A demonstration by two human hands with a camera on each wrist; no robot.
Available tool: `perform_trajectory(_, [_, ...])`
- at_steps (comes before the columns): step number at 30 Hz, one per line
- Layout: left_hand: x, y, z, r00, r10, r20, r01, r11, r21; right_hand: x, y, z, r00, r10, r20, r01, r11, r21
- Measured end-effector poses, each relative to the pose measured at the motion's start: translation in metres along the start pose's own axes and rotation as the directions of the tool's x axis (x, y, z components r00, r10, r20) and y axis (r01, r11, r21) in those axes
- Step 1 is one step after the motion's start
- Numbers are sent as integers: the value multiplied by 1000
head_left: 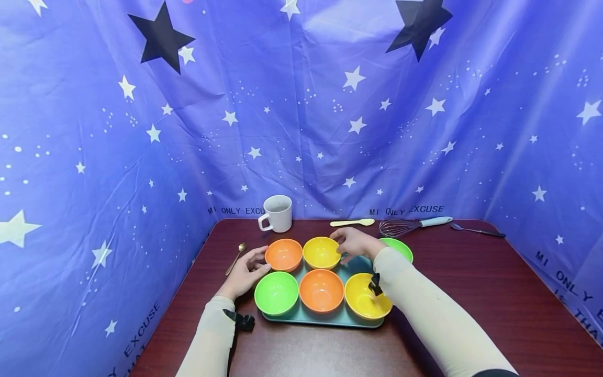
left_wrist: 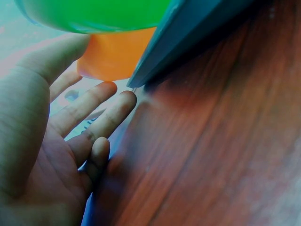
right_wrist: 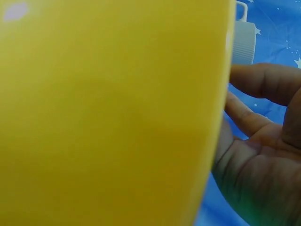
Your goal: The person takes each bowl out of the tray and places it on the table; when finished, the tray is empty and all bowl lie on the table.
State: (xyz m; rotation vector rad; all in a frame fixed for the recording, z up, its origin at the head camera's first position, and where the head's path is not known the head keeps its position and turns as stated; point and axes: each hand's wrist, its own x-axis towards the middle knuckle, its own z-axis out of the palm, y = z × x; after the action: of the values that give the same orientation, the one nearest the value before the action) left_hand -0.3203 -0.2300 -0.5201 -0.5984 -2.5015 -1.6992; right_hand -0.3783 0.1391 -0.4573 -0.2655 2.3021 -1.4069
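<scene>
Several bright bowls stand in two rows on a blue-green tray (head_left: 325, 318). My left hand (head_left: 247, 272) is at the tray's left side, its loosely spread fingers against the back orange bowl (head_left: 283, 254). The front green bowl (head_left: 276, 293) is close to its thumb. My right hand (head_left: 355, 243) reaches over the tray, with fingertips at the right rim of the back yellow bowl (head_left: 322, 252). Under the right forearm sits the front yellow bowl (head_left: 360, 301), which fills much of the right wrist view. Between the front bowls is another orange bowl (head_left: 321, 291). The right sleeve partly hides the back green bowl (head_left: 398, 248).
Along the table's far edge stand a white mug (head_left: 278, 213), a pale yellow spoon (head_left: 352, 222), a whisk (head_left: 414, 225) and a dark-handled utensil (head_left: 478, 230). A small gold spoon (head_left: 235, 258) lies left of the tray. Star-patterned blue cloth (head_left: 292, 104) surrounds the table.
</scene>
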Motion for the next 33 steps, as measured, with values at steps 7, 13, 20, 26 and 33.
perform_trajectory(7, [-1, 1, -1, 1000, 5, 2, -5, 1000, -1, 2, 0, 2, 1000, -2, 13, 1, 999, 36])
perform_trajectory(13, [-1, 2, -1, 1000, 6, 8, -6, 1000, -7, 2, 0, 3, 1000, -5, 12, 5, 999, 54])
perform_trajectory(20, [-1, 3, -1, 1000, 5, 10, -4, 1000, -11, 0, -1, 0, 1000, -17, -21, 19, 999, 51])
perform_trajectory(26, [-1, 3, -1, 1000, 8, 9, -7, 1000, -12, -3, -6, -6, 999, -30, -41, 33, 996, 78])
perform_trajectory(33, [-1, 1, -1, 1000, 9, 10, -9, 1000, -10, -12, -21, -13, 995, -82, -59, 87, 993, 82])
